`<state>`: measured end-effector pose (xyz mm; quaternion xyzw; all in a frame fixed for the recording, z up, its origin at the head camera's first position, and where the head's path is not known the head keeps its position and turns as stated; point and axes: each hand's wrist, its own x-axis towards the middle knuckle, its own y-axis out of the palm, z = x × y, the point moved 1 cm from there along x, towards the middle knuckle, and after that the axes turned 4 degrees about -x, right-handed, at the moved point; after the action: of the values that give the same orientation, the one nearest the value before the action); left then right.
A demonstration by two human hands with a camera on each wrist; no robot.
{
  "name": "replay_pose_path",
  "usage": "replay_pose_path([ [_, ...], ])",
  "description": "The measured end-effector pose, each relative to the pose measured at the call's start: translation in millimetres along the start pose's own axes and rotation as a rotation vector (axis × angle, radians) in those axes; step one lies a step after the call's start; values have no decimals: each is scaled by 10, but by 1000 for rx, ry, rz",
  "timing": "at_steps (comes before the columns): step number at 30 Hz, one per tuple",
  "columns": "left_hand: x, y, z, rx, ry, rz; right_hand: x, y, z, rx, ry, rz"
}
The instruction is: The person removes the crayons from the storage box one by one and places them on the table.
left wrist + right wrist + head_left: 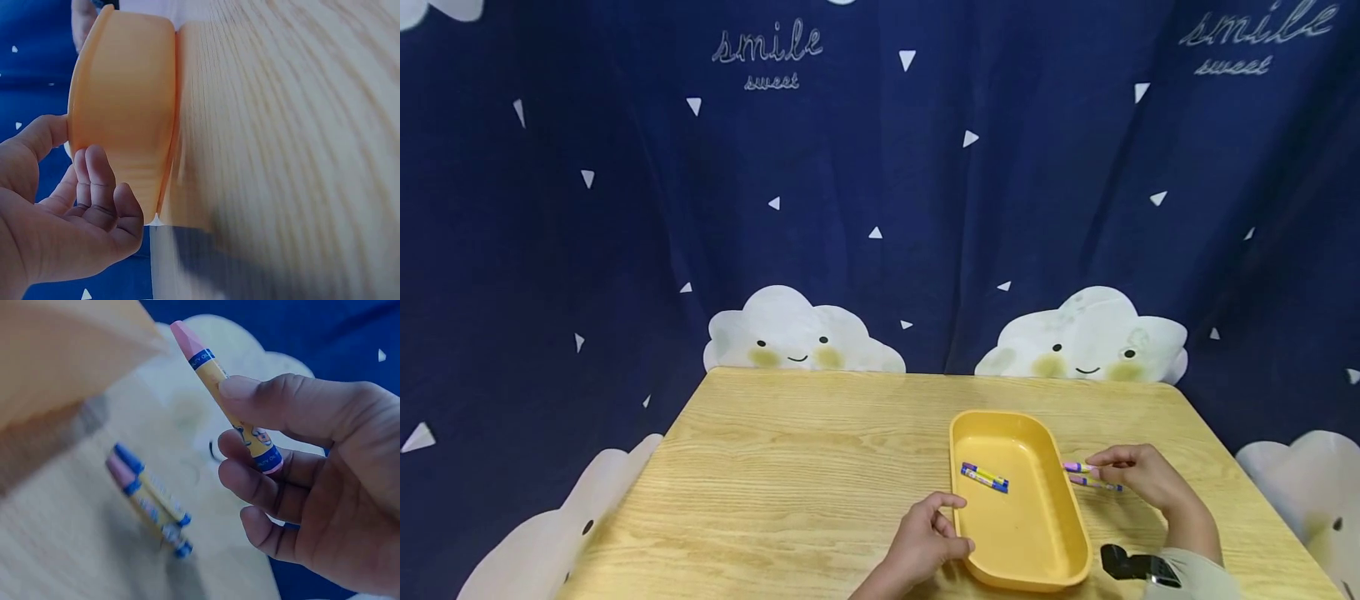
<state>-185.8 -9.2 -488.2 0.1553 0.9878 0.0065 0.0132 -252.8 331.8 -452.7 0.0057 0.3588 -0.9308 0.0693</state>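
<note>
A yellow plastic tray (1022,533) stands on the table, and my left hand (925,533) grips its left side. In the left wrist view, a fingertip reaches the tray's rim while other fingers bend near its outer wall (125,81). Two crayons (985,478) with blue ends lie side by side inside the tray. To the right of it, my right hand (1146,475) pinches a pink crayon (209,374) in a yellow wrapper between thumb and fingers. Below that hand, another pink crayon (145,506) and a blue crayon (161,492) lie together on the tabletop.
The light wooden table (790,467) extends left of the tray. Behind it hangs a dark blue curtain (850,167) with white triangles and smiling clouds. A black device (1131,563) sits at the right wrist, by a light sleeve (1191,577).
</note>
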Motion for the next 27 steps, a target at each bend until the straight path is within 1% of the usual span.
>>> replay_pose_path([
  [5,0,10,2,1,1,-6,-32,3,-233,6,32,-7],
  [8,1,14,0,7,3,-15,-18,5,-346,-25,52,-6],
  [11,3,13,-3,5,-2,-16,1,15,-424,-56,54,-15],
  [12,4,13,-4,5,-5,-14,7,21,-444,-69,53,-21],
  [16,1,7,-13,2,-13,-11,37,49,-506,-84,95,-28],
  [23,-1,5,-25,-2,-11,-5,82,111,-609,-95,61,-52],
  [27,-8,14,-26,-3,-12,-3,100,120,-626,-92,89,-47],
])
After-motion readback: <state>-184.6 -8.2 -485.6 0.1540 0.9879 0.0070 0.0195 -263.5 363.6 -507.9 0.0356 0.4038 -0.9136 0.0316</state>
